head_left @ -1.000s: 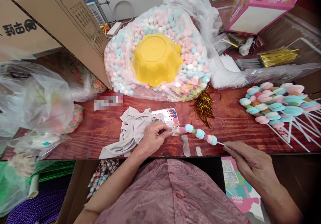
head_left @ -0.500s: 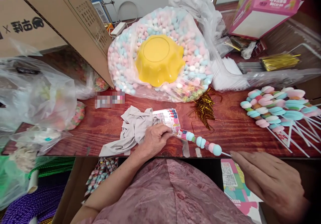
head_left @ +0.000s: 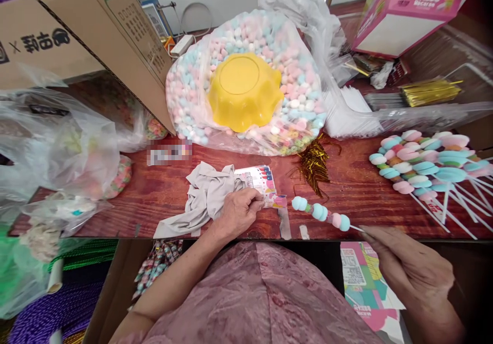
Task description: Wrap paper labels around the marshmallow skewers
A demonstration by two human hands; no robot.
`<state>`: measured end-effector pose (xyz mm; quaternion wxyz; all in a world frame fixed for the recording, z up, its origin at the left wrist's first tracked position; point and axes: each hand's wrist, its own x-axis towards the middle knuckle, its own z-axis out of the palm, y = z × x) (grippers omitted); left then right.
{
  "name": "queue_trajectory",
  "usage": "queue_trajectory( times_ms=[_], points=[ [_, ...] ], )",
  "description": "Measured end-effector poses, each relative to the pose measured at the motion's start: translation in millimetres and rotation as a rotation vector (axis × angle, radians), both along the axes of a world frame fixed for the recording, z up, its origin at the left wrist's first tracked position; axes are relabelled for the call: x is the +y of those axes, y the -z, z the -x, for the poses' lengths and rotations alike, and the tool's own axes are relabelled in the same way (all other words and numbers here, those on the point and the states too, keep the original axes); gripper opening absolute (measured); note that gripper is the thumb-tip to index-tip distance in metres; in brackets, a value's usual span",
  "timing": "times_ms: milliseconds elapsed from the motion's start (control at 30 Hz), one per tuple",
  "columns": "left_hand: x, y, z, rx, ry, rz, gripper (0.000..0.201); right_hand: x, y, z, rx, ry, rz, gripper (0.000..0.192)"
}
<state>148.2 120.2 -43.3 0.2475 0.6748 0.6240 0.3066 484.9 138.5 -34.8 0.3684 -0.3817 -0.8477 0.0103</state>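
Head view: right hand (head_left: 408, 269) pinches the white stick end of a candy skewer w/ blue and pink marshmallow-like pieces (head_left: 320, 212), held low over the front edge of the red-brown wooden surface (head_left: 358, 192). Left hand (head_left: 236, 211) fingers closed on a small printed pink-and-white paper label (head_left: 271, 198), just beside the skewer's tip, not touching. Crumpled grey cloth (head_left: 206, 197) lies next to left hand. Pile of finished candy skewers (head_left: 423, 161) at right. Upturned yellow plastic bowl (head_left: 244, 90) sits on a clear bag of pastel candies (head_left: 300, 102) behind.

- A small candy-packing workbench, likely home workshop.
- Behind the red wooden table's (head_left: 239, 179) front edge: bulk sweets bag (head_left: 246, 77).
- On its right: finished candy skewers (head_left: 423, 161).
- On its left: cardboard carton (head_left: 77, 41).
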Motion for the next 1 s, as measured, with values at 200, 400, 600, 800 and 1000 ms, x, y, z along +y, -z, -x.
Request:
queue_trajectory(
  times_ms=[200, 400, 600, 800, 1000],
  points=[
    [2, 2.5, 1, 0.053, 0.043, -0.012, 0.017, -7, 6.6, 6, 0.103, -0.005, 0.118, 0.021],
    [3, 0.8, 1, 0.059, 0.046, -0.009, 0.016, -10, 10.3, 13, 0.205, -0.013, 0.184, 0.027],
    [2, -1.1, 0, -0.114, 0.003, -0.005, 0.011, -12, 16.9, 17, 0.214, -0.033, 0.214, 0.026],
    [-1, 4.2, 1, -0.181, 0.022, -0.044, 0.009, -9, 18.4, 12, 0.094, -0.060, 0.113, 0.026],
    [-2, 3.0, -2, -0.107, 0.024, -0.090, 0.011, -9, 7.8, 13, -0.205, -0.132, -0.173, 0.032]
  ],
)
